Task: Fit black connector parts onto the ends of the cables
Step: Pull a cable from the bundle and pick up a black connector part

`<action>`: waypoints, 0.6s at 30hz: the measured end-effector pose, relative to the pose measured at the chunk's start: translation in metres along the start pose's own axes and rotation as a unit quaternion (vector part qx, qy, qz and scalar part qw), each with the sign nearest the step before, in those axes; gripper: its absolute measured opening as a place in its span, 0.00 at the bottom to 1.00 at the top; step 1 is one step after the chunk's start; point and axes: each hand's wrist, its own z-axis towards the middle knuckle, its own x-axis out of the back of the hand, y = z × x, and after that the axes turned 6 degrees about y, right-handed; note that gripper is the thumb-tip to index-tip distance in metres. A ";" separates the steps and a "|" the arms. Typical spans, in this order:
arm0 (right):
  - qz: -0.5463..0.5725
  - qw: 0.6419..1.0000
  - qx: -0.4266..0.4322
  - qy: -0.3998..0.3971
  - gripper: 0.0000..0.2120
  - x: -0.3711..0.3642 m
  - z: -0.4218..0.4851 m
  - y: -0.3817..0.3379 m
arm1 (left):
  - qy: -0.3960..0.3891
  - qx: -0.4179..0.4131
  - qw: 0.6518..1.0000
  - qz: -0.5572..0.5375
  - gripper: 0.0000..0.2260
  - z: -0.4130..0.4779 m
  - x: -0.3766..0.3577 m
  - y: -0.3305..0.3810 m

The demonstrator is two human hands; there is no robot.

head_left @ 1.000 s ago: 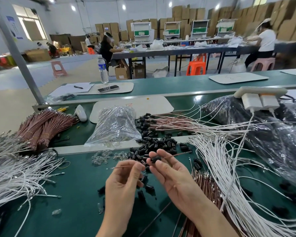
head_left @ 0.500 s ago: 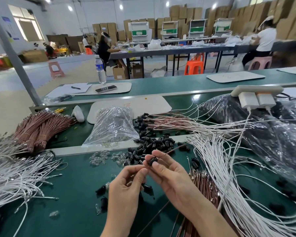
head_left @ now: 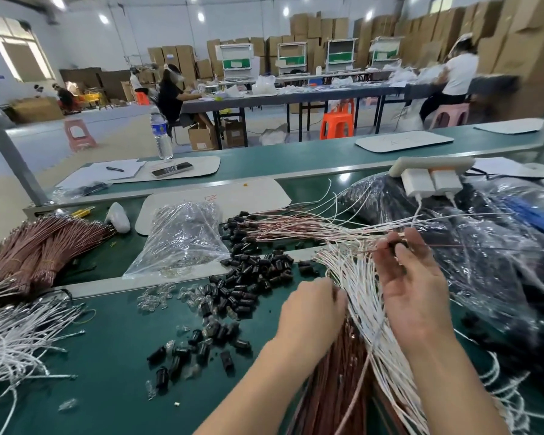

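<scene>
1. right hand (head_left: 416, 287): fingers (head_left: 404, 259) pinch a black connector (head_left: 401, 245) on a thin cable (head_left: 446, 246) running off right;
2. left hand (head_left: 311, 309) curls at the cable bundle (head_left: 355, 277) just left of it; hold unclear;
3. spare connectors (head_left: 252, 274) lie further left on the table (head_left: 107, 356), nearer the left hand.

Just beyond the grip, two white chargers (head_left: 416, 183) hang from a power strip (head_left: 434, 163). Far left lies a clear plastic bag (head_left: 182, 237), with a water bottle (head_left: 161, 136) behind.
</scene>
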 end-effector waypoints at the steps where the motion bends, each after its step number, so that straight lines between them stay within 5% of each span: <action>1: -0.011 1.000 0.004 -0.003 0.13 0.002 -0.001 -0.004 | -0.027 0.020 0.999 0.037 0.15 0.008 -0.005 0.010; 6: -0.050 0.999 0.014 -0.009 0.13 0.012 -0.012 -0.010 | -0.089 0.080 0.990 0.076 0.15 0.027 -0.020 0.024; 11: -0.061 0.998 -0.006 0.024 0.13 0.019 -0.016 -0.007 | -0.105 0.140 0.980 -0.091 0.11 0.033 -0.020 0.013; 18: -0.029 0.999 -0.028 0.009 0.13 0.013 -0.024 -0.006 | 0.077 0.123 0.943 -0.301 0.12 0.021 0.031 -0.005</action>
